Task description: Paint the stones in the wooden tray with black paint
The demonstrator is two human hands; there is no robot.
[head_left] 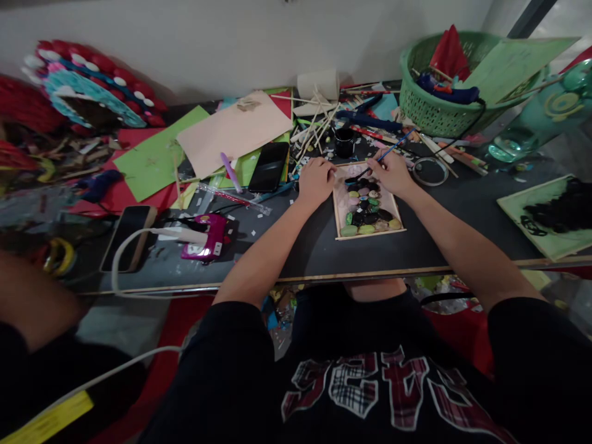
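A small framed panel (369,230) lies on the dark table, covered in several stones or stone-like pieces in green, yellow, pink and black. My right hand (391,172) is closed around a paintbrush (396,143) with a blue handle. Its dark tip rests near the panel's upper part, by the black pieces. My left hand (316,180) lies at the panel's upper left edge, fingers bent loosely and fingertips by the frame. Just beyond the panel stands a small black paint pot (344,142).
A black phone (269,167) and coloured paper sheets lie left, with a purple power adapter (204,238) nearer the edge. Thin sticks and pliers clutter the back. Right are a green basket (423,102), a bottle (518,132) and a black-smeared board (546,216). Another person's arm (37,302) shows far left.
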